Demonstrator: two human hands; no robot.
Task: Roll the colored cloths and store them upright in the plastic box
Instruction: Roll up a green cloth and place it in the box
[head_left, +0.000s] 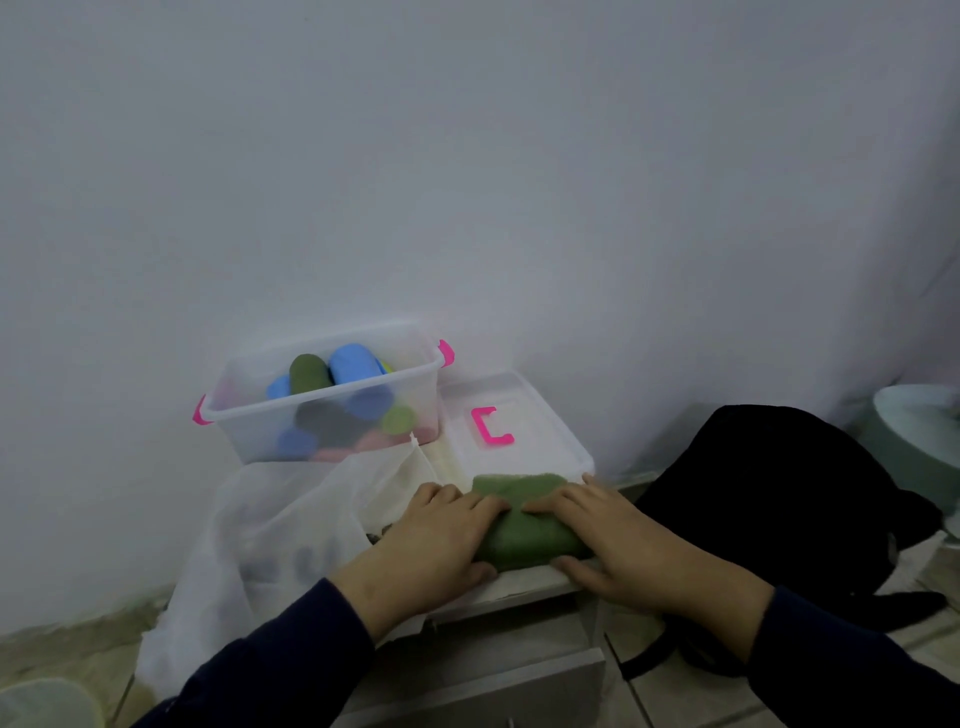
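Both hands press down on a green cloth (524, 535) lying partly rolled at the front edge of the small white surface (524, 584). The left hand (441, 540) and right hand (618, 545) each have a grip curled over the roll, thumbs tucked at its near side. Behind, the plastic box (332, 421) holds blue and green rolls; its lid (519, 415) lies just beside it.
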